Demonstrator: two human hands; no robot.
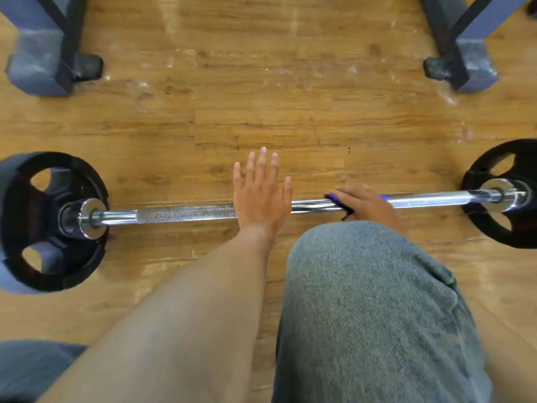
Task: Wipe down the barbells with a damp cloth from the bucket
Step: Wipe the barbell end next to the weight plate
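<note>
Both hands on barbell (186, 214): left hand (259, 196) flat, fingers straight; right hand (366, 203) grips blue cloth (334, 198).

- Long chrome steel barbell bar (430, 196): bright silver, with a cross-hatched knurled band (186, 214) of duller grey.
- Round rubber weight plates (43, 222): matte black, with silver hubs.
- Small folded cloth (334, 199): vivid blue-violet with a dark edge.
- Wood-plank floor (261, 112): warm honey-orange, dark grain streaks, pale scuff marks.
- Square steel rack feet (40, 65): slate blue-grey with black braces.
- Denim trouser knee (374, 309): faded grey-blue, fine diagonal twill weave.
</note>
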